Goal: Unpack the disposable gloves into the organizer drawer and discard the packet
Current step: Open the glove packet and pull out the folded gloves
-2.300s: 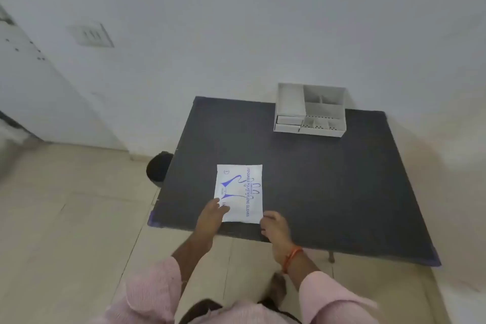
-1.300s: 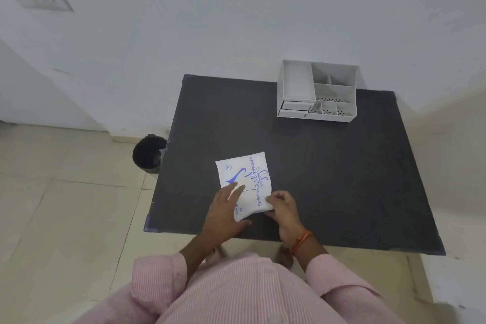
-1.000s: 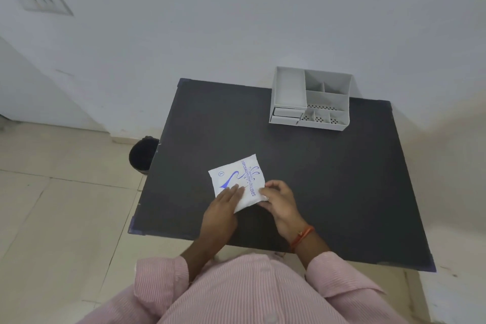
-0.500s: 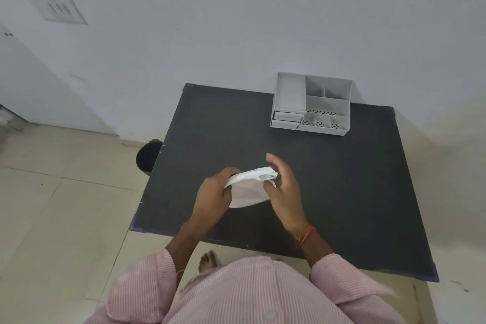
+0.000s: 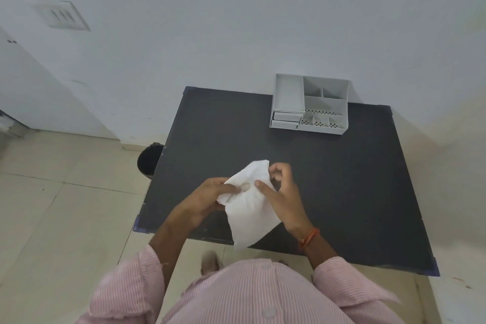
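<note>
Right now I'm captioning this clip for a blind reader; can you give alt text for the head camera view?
Two hands, left and right, hold a white packet above a black table. A grey organizer stands at the table's far edge by the wall, and a dark bin sits on the floor to the left.

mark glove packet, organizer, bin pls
glove packet [image 5: 249, 214]: head view, on its plain white face below the hands.
organizer [image 5: 288, 92]: head view, floor of its long left compartment.
bin [image 5: 148, 160]: head view, dark interior beside the table's left edge.

Organizer [image 5: 309, 105] at the table's [image 5: 342, 179] far edge; bin [image 5: 148, 159] left of table.
</note>
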